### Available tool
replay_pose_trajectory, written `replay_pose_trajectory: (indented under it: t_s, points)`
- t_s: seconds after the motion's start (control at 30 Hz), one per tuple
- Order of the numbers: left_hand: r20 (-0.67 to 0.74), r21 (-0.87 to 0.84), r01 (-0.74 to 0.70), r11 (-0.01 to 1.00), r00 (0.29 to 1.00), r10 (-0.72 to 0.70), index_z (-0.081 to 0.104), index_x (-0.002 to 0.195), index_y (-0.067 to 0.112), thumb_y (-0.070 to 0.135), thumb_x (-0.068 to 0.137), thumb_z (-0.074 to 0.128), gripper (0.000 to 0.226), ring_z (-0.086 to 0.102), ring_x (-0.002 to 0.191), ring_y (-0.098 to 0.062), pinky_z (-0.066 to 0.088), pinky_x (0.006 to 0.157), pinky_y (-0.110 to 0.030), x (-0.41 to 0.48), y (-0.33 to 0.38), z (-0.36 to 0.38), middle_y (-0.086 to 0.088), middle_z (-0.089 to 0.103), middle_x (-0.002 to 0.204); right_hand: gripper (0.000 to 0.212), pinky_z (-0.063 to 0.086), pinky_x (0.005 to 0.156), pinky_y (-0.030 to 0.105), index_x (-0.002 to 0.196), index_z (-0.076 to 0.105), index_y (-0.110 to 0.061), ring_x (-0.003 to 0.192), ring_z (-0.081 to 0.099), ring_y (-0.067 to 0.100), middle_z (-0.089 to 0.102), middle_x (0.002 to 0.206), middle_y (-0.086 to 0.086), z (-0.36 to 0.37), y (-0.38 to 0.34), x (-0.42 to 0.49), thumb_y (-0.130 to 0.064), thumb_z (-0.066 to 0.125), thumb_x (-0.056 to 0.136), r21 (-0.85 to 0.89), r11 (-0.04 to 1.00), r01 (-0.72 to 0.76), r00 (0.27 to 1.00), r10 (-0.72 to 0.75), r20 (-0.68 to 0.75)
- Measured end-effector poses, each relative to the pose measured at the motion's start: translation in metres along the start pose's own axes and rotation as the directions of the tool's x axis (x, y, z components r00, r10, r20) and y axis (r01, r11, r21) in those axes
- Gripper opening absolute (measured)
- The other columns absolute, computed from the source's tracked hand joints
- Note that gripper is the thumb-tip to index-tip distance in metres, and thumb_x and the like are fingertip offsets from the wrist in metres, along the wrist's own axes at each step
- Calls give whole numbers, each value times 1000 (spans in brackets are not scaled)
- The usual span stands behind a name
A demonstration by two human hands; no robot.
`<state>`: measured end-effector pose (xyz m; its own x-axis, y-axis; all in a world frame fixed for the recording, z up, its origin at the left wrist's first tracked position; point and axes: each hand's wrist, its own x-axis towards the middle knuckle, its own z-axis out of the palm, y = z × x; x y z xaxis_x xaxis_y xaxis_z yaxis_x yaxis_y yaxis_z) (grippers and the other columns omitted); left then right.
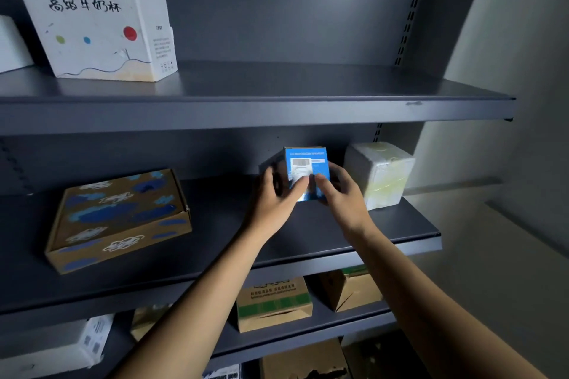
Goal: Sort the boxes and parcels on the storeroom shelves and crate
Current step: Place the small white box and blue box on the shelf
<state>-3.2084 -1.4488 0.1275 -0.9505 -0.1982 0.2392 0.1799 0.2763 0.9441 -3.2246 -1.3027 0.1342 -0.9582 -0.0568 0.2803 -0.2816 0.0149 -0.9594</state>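
Both hands hold the blue box [306,169] over the right half of the middle shelf [231,243]. The left hand [277,194] wraps its fingers round the dark left side, with the thumb on the blue front. The right hand [341,194] curls its fingers round the right side, and its thumb lies beside the other one. The front is bright blue with a white label. The box is small and roughly cubic.

On the left of this shelf, a flat brown box [118,218] painted with blue and white patches lies close to the front edge. A wide stretch of bare shelf separates it from the blue box. A white wrapped parcel [380,174] stands just beside the right hand, at the shelf's right end. On the top shelf [277,89], a white box [92,15] with coloured dots stands at the left, and bare board runs right of it.

The hands cover the blue box's underside, so it is unclear whether it rests on the shelf. Its print is blurred. The cartons [274,304] below are partly hidden by the forearms.
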Motion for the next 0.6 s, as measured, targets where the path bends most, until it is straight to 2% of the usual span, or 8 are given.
replay_pose_trajectory:
  t_s: [0.07, 0.13, 0.2, 0.27, 0.37, 0.5, 0.57, 0.6]
  points:
    - [-15, 9, -30, 1000, 999, 30, 56, 111, 26, 40, 74, 78, 45, 62, 104, -8, 51, 87, -25, 1, 2, -2, 5, 65, 110, 26, 52, 92, 30, 123, 59, -20, 106, 63, 10, 67, 119, 0, -1, -4, 0, -12, 52, 98, -6, 1000, 23, 999, -23, 33]
    - [-47, 90, -63, 994, 997, 68, 58, 108, 27, 51, 64, 74, 54, 51, 109, -7, 42, 84, -8, 1, 2, -1, 1, 61, 108, 29, 50, 87, 22, 123, 60, -17, 107, 62, 9, 66, 120, 2, 0, -7, -1, -6, 47, 99, -18, 999, 39, 998, -38, 55]
    - [-78, 172, -67, 983, 994, 81, 60, 110, 23, 63, 54, 65, 69, 36, 108, -3, 32, 78, 4, -1, 3, 2, -3, 56, 108, 30, 50, 91, 26, 124, 60, -18, 112, 62, 12, 65, 123, 3, 0, -7, -1, -8, 46, 99, -20, 999, 47, 997, -46, 67]
    - [-57, 92, -6, 996, 998, 12, 61, 112, 19, 57, 57, 72, 68, 45, 106, -2, 39, 81, -1, -2, 4, 2, -1, 61, 107, 31, 49, 96, 30, 123, 61, -19, 115, 60, 13, 64, 126, 4, -1, -5, -2, -12, 47, 97, -17, 997, 69, 996, -68, 50]
    - [11, -98, 81, 992, 997, -80, 55, 121, 10, 27, 72, 84, 59, 66, 103, -11, 52, 79, -12, -2, 6, 2, -1, 69, 110, 28, 45, 94, 21, 115, 64, -15, 110, 59, 9, 63, 125, 7, -1, -3, -5, -4, 46, 97, -30, 993, 110, 993, -109, 32]
    - [-94, -206, 172, 963, 976, -195, 42, 120, 14, 31, 69, 86, 70, 64, 94, -4, 51, 75, -8, -1, 11, 3, 4, 66, 106, 34, 40, 99, 14, 105, 67, -18, 116, 54, -3, 62, 127, 2, 3, -7, -15, 3, 42, 93, -56, 986, 158, 978, -148, 149]
    - [-177, -233, 205, 951, 952, -249, 37, 120, 22, 47, 49, 90, 92, 62, 103, -7, 54, 88, -20, -1, 11, 4, 1, 60, 116, 44, 38, 104, 14, 106, 65, -18, 117, 54, -6, 61, 130, 4, 3, -6, -15, 13, 38, 91, -99, 977, 191, 964, -168, 205]
    - [-199, -239, 219, 946, 942, -269, 39, 121, 24, 53, 39, 88, 100, 61, 107, -11, 54, 92, -30, -1, 10, 3, -2, 59, 122, 49, 40, 108, 22, 108, 65, -21, 119, 57, 5, 63, 129, 6, 3, -6, -14, 14, 37, 90, -131, 970, 204, 960, -171, 224]
